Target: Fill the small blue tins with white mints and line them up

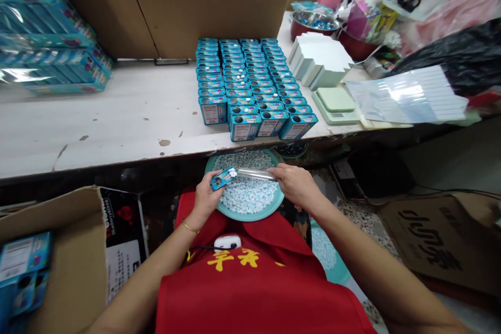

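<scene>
Over a round green basin (250, 211) of small white and pale blue candies, my left hand (206, 195) grips a small blue box (221, 179). White candies show at the box's right end. My right hand (294, 181) is closed on a shiny clear tube or scoop (256, 174), whose far end points left and lies close to the box's candy-filled end. Rows of similar blue boxes (245, 126) stand upright on the white table beyond, some with white candies on their tops.
A pale green scale (337, 100) and stacked white card (321, 57) are right of the rows. Plastic-wrapped blue boxes (50, 36) sit at the left. A large carton (211, 15) stands behind. An open carton (74, 250) is at lower left, beneath the table's front edge (117, 163).
</scene>
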The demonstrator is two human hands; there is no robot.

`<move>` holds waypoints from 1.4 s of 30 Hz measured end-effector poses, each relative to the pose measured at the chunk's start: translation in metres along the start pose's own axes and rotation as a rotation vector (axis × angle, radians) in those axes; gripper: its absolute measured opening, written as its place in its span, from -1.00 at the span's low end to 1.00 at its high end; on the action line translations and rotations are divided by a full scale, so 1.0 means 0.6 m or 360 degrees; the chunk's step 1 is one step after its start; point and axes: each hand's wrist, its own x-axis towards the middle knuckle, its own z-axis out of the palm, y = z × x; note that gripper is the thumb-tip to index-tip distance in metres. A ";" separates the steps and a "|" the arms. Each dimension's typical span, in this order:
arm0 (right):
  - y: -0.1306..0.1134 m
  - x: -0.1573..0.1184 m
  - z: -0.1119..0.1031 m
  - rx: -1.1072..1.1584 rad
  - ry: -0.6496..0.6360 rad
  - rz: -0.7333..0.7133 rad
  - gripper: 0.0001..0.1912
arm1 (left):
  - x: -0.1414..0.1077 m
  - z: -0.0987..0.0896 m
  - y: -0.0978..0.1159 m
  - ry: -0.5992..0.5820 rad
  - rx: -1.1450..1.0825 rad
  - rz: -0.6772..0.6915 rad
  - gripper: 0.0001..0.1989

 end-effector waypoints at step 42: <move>0.011 -0.015 0.023 0.0575 0.0604 -0.0120 -0.63 | 0.117 -0.162 0.112 0.0263 0.0026 0.0205 -0.60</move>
